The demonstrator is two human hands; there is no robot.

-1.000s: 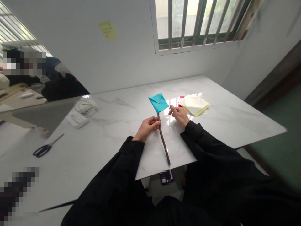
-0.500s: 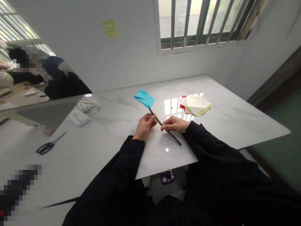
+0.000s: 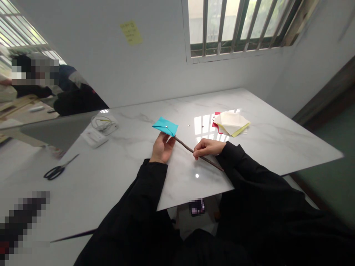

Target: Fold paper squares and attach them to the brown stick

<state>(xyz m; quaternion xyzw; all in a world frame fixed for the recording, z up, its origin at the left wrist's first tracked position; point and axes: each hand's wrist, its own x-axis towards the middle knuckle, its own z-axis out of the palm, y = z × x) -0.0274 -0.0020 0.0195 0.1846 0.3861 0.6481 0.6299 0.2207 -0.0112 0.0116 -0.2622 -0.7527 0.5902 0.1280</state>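
A blue folded paper pinwheel head [image 3: 164, 125] with a small shiny pin near its middle sits at the far end of a thin dark brown stick [image 3: 183, 144]. My right hand [image 3: 206, 147] pinches this stick about halfway down, its near end sloping toward my right sleeve. Just under the blue paper is my left hand [image 3: 162, 148], touching it or nearly so, fingers apart and loosely curved; the paper hides some fingertips. Two tiny pin-like bits [image 3: 202, 126] lie on the marbled white table [image 3: 133, 147] beyond my hands.
Stacked coloured paper sheets [image 3: 232, 123] lie at the back right. Black-handled scissors [image 3: 57, 171] rest on the left, below a white box [image 3: 93, 138] and a coiled cable [image 3: 104, 124]. A person [image 3: 74, 90] is at the far left. The table's front edge [image 3: 194, 200] is close to me.
My left hand has come off the stick and shifted left, under the blue paper. The pinwheel head has dropped and tilted flatter. My right hand has moved slightly right with the stick.
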